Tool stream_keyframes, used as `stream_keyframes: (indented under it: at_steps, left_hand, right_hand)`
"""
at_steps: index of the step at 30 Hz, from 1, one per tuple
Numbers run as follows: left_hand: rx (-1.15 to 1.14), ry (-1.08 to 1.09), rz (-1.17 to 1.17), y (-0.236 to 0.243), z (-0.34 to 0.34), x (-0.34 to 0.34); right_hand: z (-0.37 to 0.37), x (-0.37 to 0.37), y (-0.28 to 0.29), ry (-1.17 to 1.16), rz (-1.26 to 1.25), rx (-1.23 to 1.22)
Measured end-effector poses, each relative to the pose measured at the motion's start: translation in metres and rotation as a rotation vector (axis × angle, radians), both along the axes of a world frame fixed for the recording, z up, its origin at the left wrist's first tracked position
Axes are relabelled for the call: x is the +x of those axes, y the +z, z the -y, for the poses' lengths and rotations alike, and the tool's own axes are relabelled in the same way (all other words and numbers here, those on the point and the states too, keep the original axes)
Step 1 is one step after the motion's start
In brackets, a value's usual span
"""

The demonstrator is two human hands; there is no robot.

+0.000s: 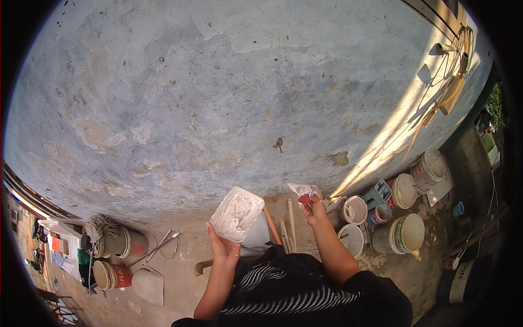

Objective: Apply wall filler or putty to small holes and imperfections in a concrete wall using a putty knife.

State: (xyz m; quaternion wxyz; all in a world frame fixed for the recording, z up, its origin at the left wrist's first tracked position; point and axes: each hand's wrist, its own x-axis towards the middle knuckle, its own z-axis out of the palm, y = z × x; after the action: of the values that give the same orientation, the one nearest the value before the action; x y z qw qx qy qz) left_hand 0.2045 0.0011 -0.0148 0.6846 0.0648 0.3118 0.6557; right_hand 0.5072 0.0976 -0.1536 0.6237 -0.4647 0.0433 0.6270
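My left hand (222,242) grips a small rectangular white tray (237,215) smeared with thick white paste, held out at waist height. To its right, my right hand (313,211) holds a scraper (302,192) with a red part near my fingers and white paste over its blade. Both hands are in front of a weathered pale blue-grey wall (229,109) that has patches, flaking spots and a band of sunlight on the right.
Several buckets (406,233) stand along the right by the wall, and more (108,275) on the left beside a mop head (100,230). Poles (291,223) lie on the concrete floor (182,272) below my hands. Cables and fittings (452,92) hang at the upper right.
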Motion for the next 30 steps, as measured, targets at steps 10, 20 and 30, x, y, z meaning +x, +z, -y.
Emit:
stream_keyframes:
  at_steps: [10, 20, 30]
  left_hand:
    - [-0.01, 0.04, -0.012, -0.002, 0.002, -0.004]
    - [-0.032, 0.06, -0.001, -0.001, 0.004, -0.011]
    - [-0.008, 0.066, 0.005, -0.005, 0.001, -0.014]
  right_hand:
    - [-0.043, -0.012, -0.003, 0.062, 0.062, -0.002]
    - [-0.08, -0.023, -0.01, 0.023, 0.157, 0.001]
    - [-0.098, -0.014, -0.001, 0.011, 0.07, 0.093]
